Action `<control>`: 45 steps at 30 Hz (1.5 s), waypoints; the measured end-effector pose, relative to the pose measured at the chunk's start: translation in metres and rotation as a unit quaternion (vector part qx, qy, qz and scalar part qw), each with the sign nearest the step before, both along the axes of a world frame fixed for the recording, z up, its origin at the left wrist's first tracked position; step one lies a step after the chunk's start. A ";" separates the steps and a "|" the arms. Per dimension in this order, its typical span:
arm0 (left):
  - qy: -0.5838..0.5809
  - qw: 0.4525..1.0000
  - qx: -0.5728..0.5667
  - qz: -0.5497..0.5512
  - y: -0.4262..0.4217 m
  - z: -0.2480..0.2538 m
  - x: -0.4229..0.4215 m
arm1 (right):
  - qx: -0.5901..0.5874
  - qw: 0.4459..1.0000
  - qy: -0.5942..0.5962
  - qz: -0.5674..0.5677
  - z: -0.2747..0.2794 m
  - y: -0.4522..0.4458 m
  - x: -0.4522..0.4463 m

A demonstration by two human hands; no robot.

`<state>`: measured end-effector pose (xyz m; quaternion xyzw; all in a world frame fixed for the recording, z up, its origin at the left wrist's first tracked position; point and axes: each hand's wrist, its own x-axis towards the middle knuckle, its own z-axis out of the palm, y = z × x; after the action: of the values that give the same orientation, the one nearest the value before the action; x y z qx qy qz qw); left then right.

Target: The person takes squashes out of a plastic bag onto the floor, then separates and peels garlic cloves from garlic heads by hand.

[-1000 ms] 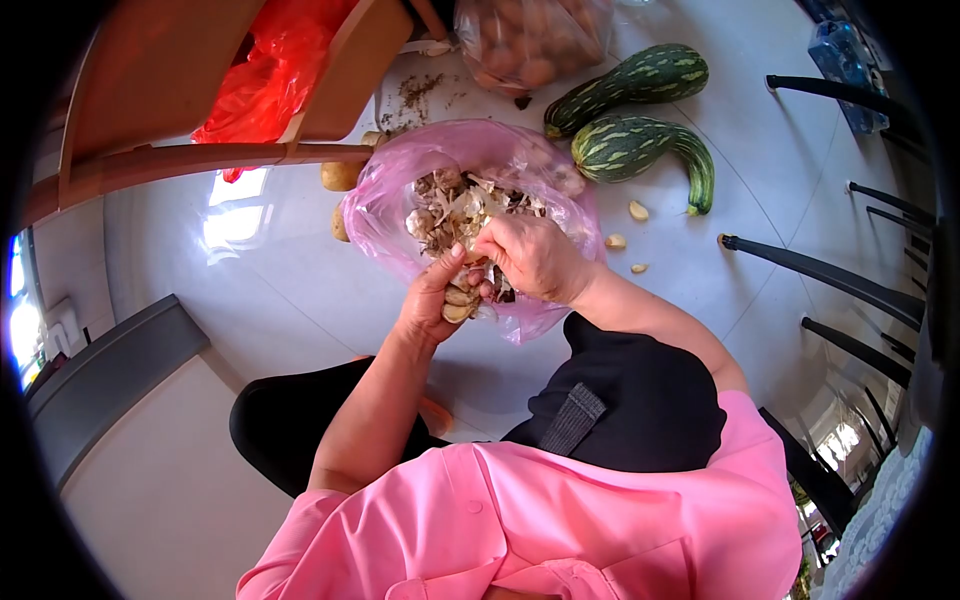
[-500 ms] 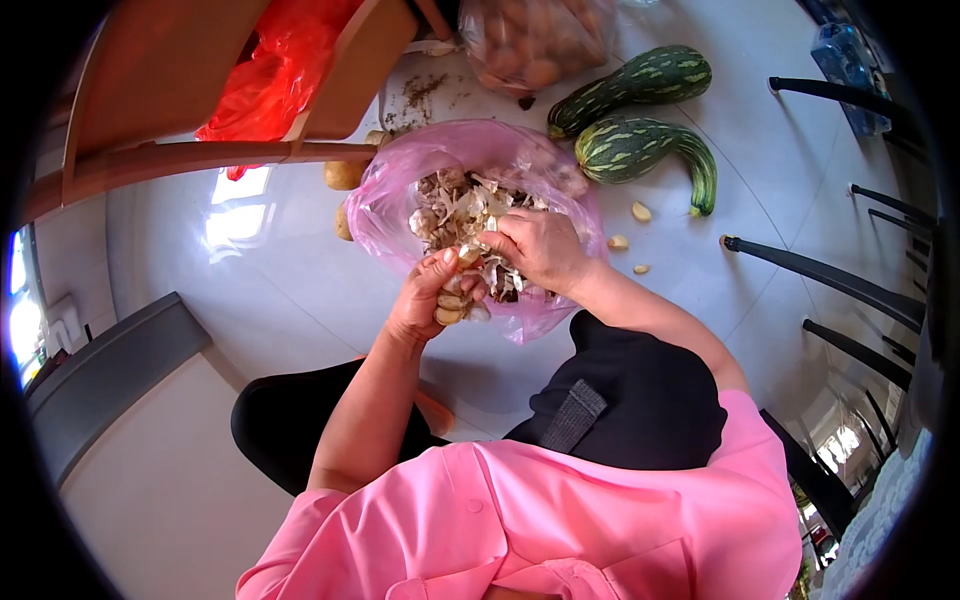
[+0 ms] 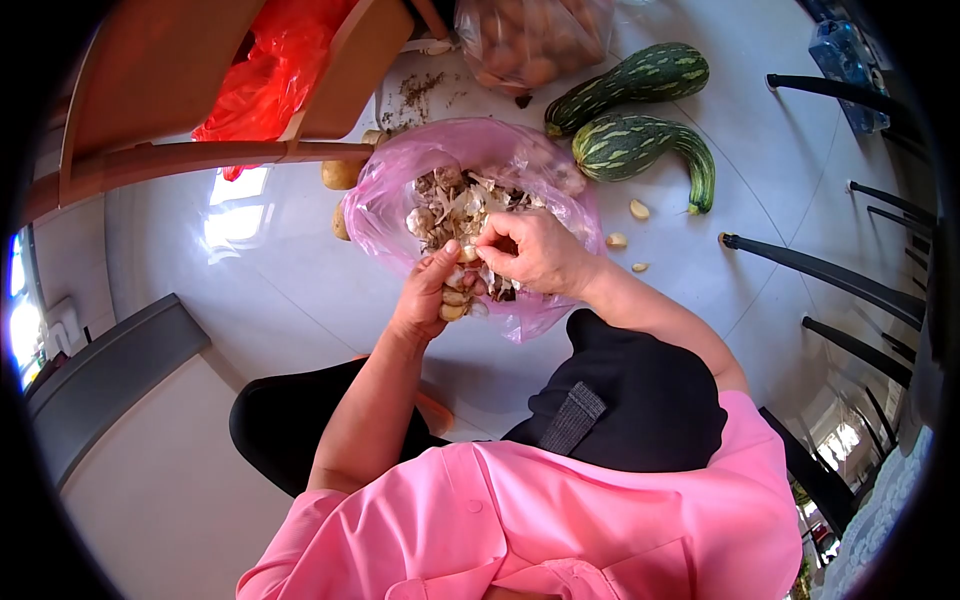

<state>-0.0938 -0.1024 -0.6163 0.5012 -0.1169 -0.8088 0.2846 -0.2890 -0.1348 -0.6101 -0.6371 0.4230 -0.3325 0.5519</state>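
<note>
Several garlic cloves [image 3: 455,303] lie in my left hand [image 3: 427,292], whose fingers are curled around them. Between its thumb and fingers it also holds up one pale clove [image 3: 467,254]. The fingers of my right hand [image 3: 535,252] are pinched at that clove; whether a bit of skin is between them is too small to tell. Both hands are over the near side of an open pink plastic bag [image 3: 385,190], which holds garlic bulbs [image 3: 420,221] and loose papery skins [image 3: 468,212].
Two striped green squashes [image 3: 640,85] lie beyond the bag, with loose cloves [image 3: 638,209] nearer on the floor. A clear bag of round brown items [image 3: 535,45] stands at the back. Black chair legs [image 3: 820,275] are at right, a wooden frame [image 3: 200,165] at left.
My right hand moved slightly away and then back to the clove in my left hand, its fingers closing in a pinch. My left hand has turned a little, still holding the cloves.
</note>
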 end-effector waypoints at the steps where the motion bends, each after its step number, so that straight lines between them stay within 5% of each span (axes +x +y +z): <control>1: 0.000 1.000 0.000 0.000 0.000 -0.001 0.000 | 0.000 1.000 0.000 0.000 -0.001 0.000 0.000; 13: -0.060 0.998 -0.025 -0.024 -0.001 0.002 -0.005 | 0.057 0.998 -0.002 0.011 -0.003 0.002 -0.002; 21: -0.170 0.983 -0.029 -0.055 -0.003 0.000 -0.006 | -0.108 0.988 0.107 0.043 -0.011 0.007 0.001; 31: -0.159 0.982 -0.007 -0.099 -0.006 0.004 -0.001 | -0.043 0.996 0.074 0.018 -0.019 0.005 0.000; 37: -0.120 0.990 -0.012 -0.066 -0.003 -0.002 0.000 | -0.040 0.983 0.174 -0.040 -0.030 0.012 0.001; 40: -0.111 0.993 -0.026 -0.042 -0.002 -0.003 0.000 | -0.078 0.993 0.065 -0.067 -0.022 0.010 0.002; 42: -0.117 0.991 -0.052 -0.021 -0.003 -0.001 -0.002 | 0.102 0.994 0.039 0.005 -0.011 0.008 -0.001; 43: -0.117 0.991 -0.053 -0.021 -0.003 0.001 -0.003 | 0.102 0.994 0.039 0.005 -0.014 0.010 0.001; 45: -0.127 0.990 -0.068 -0.013 -0.004 0.005 -0.007 | 0.155 0.979 -0.129 0.001 -0.020 0.013 0.007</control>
<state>-0.1004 -0.1063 -0.6109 0.5774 -0.2135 -0.7327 0.2900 -0.2822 -0.1216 -0.6299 -0.4959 0.3940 -0.3421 0.6941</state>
